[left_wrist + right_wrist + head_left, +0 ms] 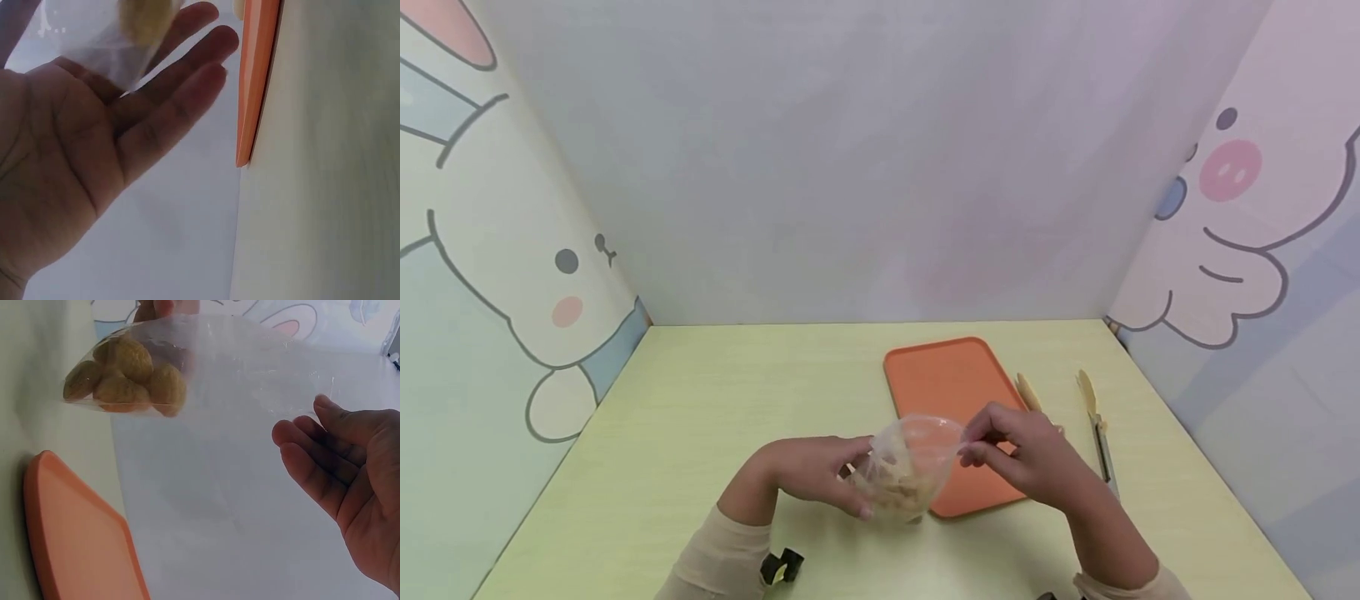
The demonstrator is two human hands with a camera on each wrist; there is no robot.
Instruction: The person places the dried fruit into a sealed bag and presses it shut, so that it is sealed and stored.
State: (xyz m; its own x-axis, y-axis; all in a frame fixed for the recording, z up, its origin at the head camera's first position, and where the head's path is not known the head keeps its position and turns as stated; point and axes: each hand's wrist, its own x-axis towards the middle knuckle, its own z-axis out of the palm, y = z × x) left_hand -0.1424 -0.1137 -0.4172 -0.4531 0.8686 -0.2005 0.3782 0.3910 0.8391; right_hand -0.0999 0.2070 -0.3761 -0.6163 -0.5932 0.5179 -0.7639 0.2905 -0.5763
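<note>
A clear plastic bag is held above the table, its mouth spread at the top. Several brown, rounded pieces that look like walnuts lie in its bottom. My left hand holds the bag's side between the thumb and the loosely bent fingers; in the left wrist view, the fingers lie behind the plastic. At the opposite side, my right hand pinches the bag's rim between thumb and fingertips. An orange tray lies flat on the table behind and partly under the bag in the head view.
Tongs with wooden-looking tips lie right of the tray. A light wooden piece beside the tray is partly hidden by my right hand. The pale table meets a plain back wall and side walls with cartoon animals.
</note>
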